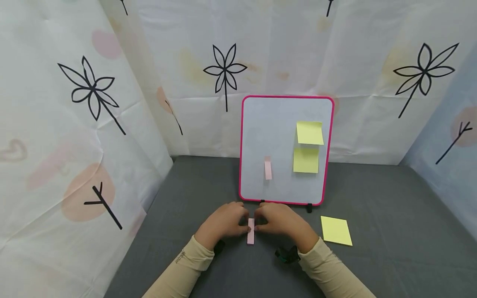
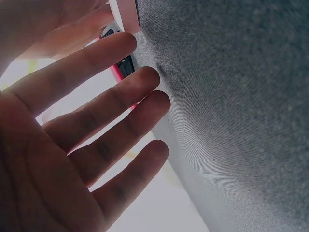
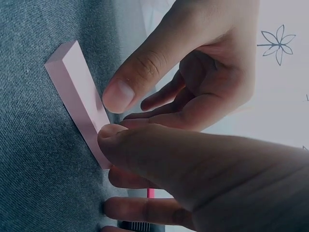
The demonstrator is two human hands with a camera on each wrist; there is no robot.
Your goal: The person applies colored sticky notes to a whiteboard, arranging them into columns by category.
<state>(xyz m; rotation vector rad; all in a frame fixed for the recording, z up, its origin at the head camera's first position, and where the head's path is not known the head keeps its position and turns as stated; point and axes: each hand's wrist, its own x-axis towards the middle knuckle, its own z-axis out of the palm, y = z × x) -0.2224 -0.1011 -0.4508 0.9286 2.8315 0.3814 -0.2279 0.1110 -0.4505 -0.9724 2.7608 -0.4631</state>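
A narrow pink sticky note pad (image 1: 251, 238) lies on the grey table between the two hands, pointing toward the whiteboard. At its left side is my left hand (image 1: 230, 220), its thumb beside the pad. In the left wrist view the left fingers (image 2: 118, 130) are spread and nearly straight, and part of the pad (image 2: 126, 15) shows at the top. My right hand (image 1: 281, 221) is at the pad's right side. In the right wrist view its thumb tip overlaps the pad (image 3: 79, 92), and the index finger is by one end; firm contact is hard to judge.
A pink-framed whiteboard (image 1: 272, 128) stands behind the hands on black feet. It bears a pink sticky note (image 1: 268, 169) and two yellow sticky notes (image 1: 309, 132), one above the other. A yellow sticky note pad (image 1: 336, 231) lies to the right. Patterned cloth (image 1: 179, 49) hangs around the table.
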